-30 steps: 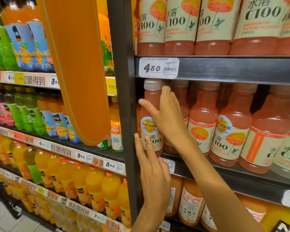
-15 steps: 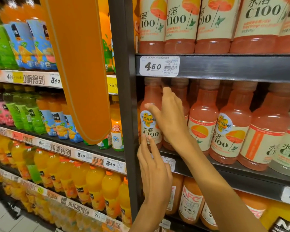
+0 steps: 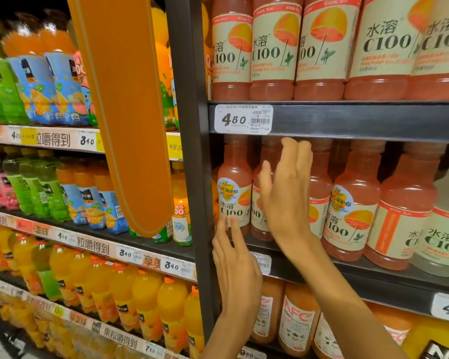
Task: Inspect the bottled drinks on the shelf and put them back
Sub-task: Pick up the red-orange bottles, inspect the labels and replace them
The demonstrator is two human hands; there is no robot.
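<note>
On the dark metal shelf [image 3: 322, 265], the leftmost pink-orange plastic drink bottle with a cream C100 label [image 3: 234, 187] stands upright at the front edge against the upright post, so it looks returned to its place. The left hand [image 3: 235, 265] reaches up with straight fingers, its fingertips [image 3: 224, 224] touching the bottle's lower label, holding nothing. Just to the right, the right hand [image 3: 285, 193] is spread open in front of the next bottle [image 3: 259, 193], gripping nothing; whether it touches it I cannot tell. Judging by this, one bottle is done and the row further right remains to inspect.
</note>
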